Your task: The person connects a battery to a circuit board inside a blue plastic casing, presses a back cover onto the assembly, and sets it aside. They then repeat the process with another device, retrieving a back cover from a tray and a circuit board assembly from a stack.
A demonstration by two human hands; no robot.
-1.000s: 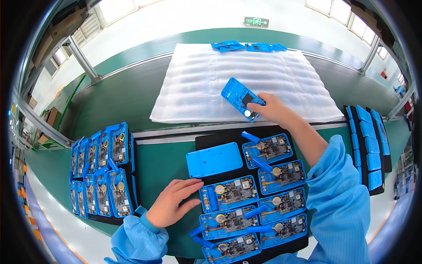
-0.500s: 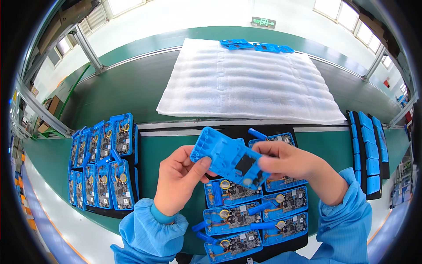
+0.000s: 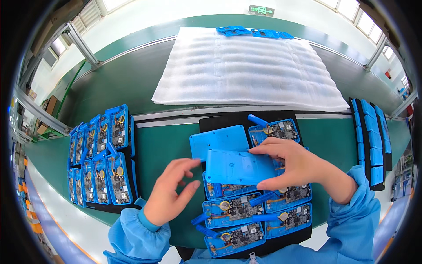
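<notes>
My right hand (image 3: 292, 165) grips a blue plastic cover (image 3: 237, 166) by its right end, thumb on the near edge and fingers on the far edge. The cover's smooth outer face is up. Just left of it, my left hand (image 3: 173, 191) is open, fingers apart, its fingertips close to the cover's left edge. Behind lies a second blue cover (image 3: 220, 137), face up with small holes near its rim. Beneath and nearer to me, blue housings (image 3: 233, 210) with circuit boards, coin cells and blue cylindrical batteries sit in two columns; the held cover partly hides some.
A black mat (image 3: 288, 240) lies under the housings on the green table (image 3: 167, 132). More open housings (image 3: 118, 176) stand stacked at left. Closed blue cases (image 3: 373, 141) line black mats at right. Beyond a metal rail, white foam sheeting (image 3: 246, 75) carries several blue parts (image 3: 263, 34).
The cover, earlier held in both hands with its ribbed inside showing, now shows its outer face and is lower. My left hand has let go and moved slightly left.
</notes>
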